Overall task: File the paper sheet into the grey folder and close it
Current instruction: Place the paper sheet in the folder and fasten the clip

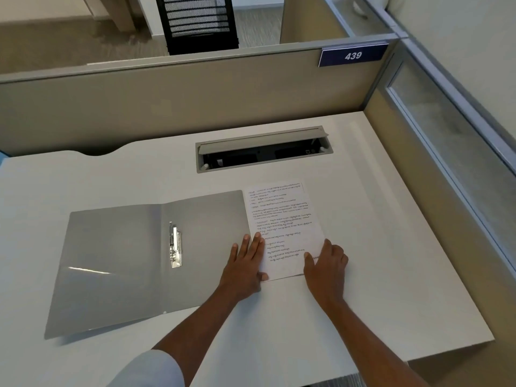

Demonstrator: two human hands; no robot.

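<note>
A grey folder (125, 261) lies open and flat on the white desk (377, 275), with a metal clip (175, 245) beside its spine. A white paper sheet (282, 219) with printed text lies just right of the folder, touching its right edge. My left hand (245, 263) rests flat with fingers spread across the folder's right edge and the sheet's lower left corner. My right hand (325, 263) presses on the sheet's lower right corner, thumb on top of the paper and fingers curled at its edge. The sheet's bottom edge looks slightly lifted.
An open cable hatch (264, 149) is set into the desk behind the sheet. Beige partition walls (167, 107) enclose the desk at the back and right. A blue sign reading 439 (353, 55) hangs on the partition. A black mesh chair back (198, 20) stands beyond.
</note>
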